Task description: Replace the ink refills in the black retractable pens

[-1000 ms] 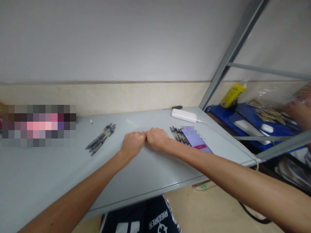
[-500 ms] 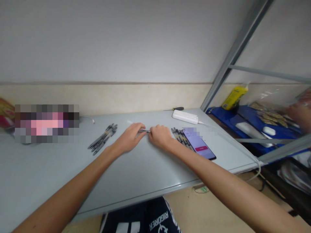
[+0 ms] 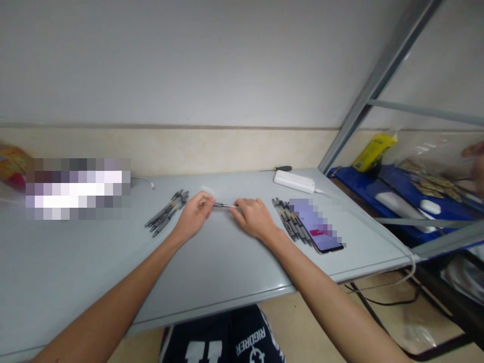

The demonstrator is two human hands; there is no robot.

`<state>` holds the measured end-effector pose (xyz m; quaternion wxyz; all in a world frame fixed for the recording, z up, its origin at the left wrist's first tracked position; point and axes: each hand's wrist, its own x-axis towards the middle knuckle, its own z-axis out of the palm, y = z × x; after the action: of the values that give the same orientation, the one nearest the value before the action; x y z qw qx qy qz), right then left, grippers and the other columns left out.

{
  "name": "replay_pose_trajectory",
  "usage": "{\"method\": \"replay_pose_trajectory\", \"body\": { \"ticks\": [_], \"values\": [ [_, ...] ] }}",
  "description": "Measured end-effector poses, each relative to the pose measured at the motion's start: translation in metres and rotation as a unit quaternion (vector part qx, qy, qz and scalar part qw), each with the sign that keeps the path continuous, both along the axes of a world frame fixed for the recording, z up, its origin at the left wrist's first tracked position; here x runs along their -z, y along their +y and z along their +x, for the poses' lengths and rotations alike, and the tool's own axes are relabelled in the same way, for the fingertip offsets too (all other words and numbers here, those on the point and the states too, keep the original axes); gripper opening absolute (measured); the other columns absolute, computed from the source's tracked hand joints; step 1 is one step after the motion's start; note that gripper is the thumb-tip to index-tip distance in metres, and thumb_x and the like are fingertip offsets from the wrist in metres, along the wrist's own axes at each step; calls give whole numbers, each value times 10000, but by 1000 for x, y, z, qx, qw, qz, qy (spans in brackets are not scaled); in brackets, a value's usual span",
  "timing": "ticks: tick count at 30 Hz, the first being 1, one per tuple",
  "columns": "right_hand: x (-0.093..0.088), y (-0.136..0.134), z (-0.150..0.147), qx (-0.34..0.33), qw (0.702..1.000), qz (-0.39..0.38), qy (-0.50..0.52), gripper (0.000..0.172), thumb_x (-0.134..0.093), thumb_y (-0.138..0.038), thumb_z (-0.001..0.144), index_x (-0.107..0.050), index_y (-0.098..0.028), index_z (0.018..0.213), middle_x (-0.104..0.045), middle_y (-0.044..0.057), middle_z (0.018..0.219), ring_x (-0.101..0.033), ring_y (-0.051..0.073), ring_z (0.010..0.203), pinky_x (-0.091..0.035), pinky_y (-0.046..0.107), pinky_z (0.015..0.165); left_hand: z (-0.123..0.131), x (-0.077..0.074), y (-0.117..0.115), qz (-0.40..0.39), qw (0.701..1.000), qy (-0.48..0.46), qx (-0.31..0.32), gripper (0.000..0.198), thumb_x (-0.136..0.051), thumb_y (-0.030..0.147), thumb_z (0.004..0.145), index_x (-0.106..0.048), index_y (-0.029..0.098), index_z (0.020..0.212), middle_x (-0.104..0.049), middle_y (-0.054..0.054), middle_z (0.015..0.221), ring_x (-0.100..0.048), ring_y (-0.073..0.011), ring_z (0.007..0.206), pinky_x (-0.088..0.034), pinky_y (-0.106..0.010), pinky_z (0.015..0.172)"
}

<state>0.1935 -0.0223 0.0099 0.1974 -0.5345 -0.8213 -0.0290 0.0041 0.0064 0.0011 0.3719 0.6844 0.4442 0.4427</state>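
Observation:
Between my two hands, just over the table, is a grey pen with a thin, light section toward the right. My left hand is closed around its left part. The fingers of my right hand pinch the thin right end, and their tips hide what is there. Left of my left hand lies a loose bunch of grey pens. More grey pens lie side by side to the right of my right hand, against a phone with a lit screen.
A white power strip and a screwdriver lie at the back of the table. A cable runs over the right edge. A metal bed frame rises there; another person's hand shows beyond it.
My hands have moved slightly apart, so more of the pen and its thin section shows. The view has shifted a little, and the other person's hand is now nearer the right edge.

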Motion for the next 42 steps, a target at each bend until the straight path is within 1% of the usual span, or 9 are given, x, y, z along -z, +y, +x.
{"method": "replay_pose_trajectory", "body": {
  "ticks": [9, 13, 18, 21, 24, 27, 30, 37, 42],
  "values": [
    [8, 10, 15, -34, 942, -6, 335, 133, -639, -289, 763, -659, -169, 815, -645, 40, 783, -541, 126, 659, -394, 226, 616, -4, -3, 0, -162, 969, -176, 55, 329, -720, 351, 650, -630, 127, 875, -652, -33, 690, -557, -109, 583, -420, -253, 605],
    [7, 9, 16, -17, 920, -68, 386, 297, -662, -382, 719, -641, -159, 914, -620, 5, 720, -489, 102, 563, -378, 212, 548, -4, -4, -2, -192, 956, -217, 49, 305, -742, 337, 625, -634, 115, 803, -634, -24, 625, -536, -97, 534, -413, -244, 570],
    [2, 8, 19, -8, 891, -210, 402, 483, -427, -501, 851, -628, -129, 617, -481, -28, 435, -397, 77, 404, -305, 209, 442, -5, -6, -3, -201, 945, -257, 30, 297, -749, 333, 626, -629, 118, 791, -624, -15, 612, -536, -91, 545, -434, -242, 595],
    [2, 8, 19, -31, 851, -213, 480, 308, -605, -443, 743, -644, -138, 754, -540, -34, 517, -420, 68, 412, -307, 194, 407, -6, -7, -2, -210, 940, -268, 23, 288, -748, 321, 628, -619, 114, 781, -619, -15, 604, -530, -87, 544, -433, -238, 595],
    [4, 10, 17, -33, 805, -197, 558, 407, -714, -386, 627, -616, -175, 961, -607, -24, 683, -484, 73, 457, -331, 178, 375, -7, -6, -2, -213, 936, -279, 28, 271, -742, 312, 635, -603, 117, 762, -618, -16, 617, -532, -88, 558, -422, -231, 588],
    [5, 11, 16, -22, 789, -221, 573, 358, -634, -465, 702, -631, -164, 894, -621, -2, 688, -491, 70, 439, -329, 171, 347, -7, -6, -2, -212, 934, -285, 35, 263, -740, 309, 634, -594, 123, 747, -613, -18, 623, -532, -96, 569, -417, -237, 583],
    [4, 11, 17, -7, 781, -224, 583, 350, -607, -481, 724, -628, -133, 689, -588, 0, 571, -448, 57, 403, -317, 166, 339, -6, -6, -2, -208, 937, -280, 30, 279, -739, 330, 628, -583, 125, 737, -609, -19, 624, -529, -99, 571, -418, -245, 589],
    [4, 12, 19, -42, 751, -198, 629, 274, -731, -318, 602, -667, -155, 813, -586, -39, 575, -466, 69, 433, -400, 202, 413, -6, 0, 1, -104, 988, -105, -38, 402, -541, 505, 776, -506, 155, 582, -498, 21, 488, -412, -81, 452, -319, -230, 486],
    [5, 12, 17, -49, 762, -189, 617, 257, -730, -310, 618, -677, -153, 815, -602, -31, 591, -491, 69, 425, -395, 214, 455, -7, -5, -4, -89, 990, 7, -106, 556, -422, 529, 824, -377, 180, 395, -299, 38, 361, -269, -76, 376, -205, -252, 430]
  ]
}}
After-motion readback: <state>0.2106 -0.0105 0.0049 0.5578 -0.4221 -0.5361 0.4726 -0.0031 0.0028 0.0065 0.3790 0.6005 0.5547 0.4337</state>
